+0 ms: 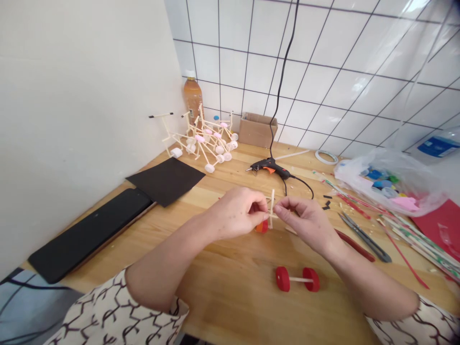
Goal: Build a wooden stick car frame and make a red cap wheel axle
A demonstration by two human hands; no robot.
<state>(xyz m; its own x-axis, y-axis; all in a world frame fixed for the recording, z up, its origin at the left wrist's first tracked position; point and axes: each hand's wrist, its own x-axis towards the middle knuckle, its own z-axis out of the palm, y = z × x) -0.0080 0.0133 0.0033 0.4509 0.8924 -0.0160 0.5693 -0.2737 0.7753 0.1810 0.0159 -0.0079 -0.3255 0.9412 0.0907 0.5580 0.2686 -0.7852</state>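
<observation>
Near the middle of the table, my left hand (241, 212) pinches a small frame of pale wooden sticks (272, 203). One stick stands upright between my two hands. My right hand (305, 219) has thumb and fingertips closed at the right side of this stick frame. Under my left fingertips shows a red and orange wheel (262, 226), partly hidden by the hand. Closer to me lies a pair of red wheels (282, 279) joined by a pale stick axle (296, 279); neither hand touches it.
A black glue gun (271, 167) lies behind my hands, its cord rising up the wall. Several stick models (201, 139) stand back left by a bottle (193, 96). A utility knife (366, 237), red-handled pliers (355, 245), paper strips and a plastic bag (388, 177) lie right; a black phone (93, 230) left.
</observation>
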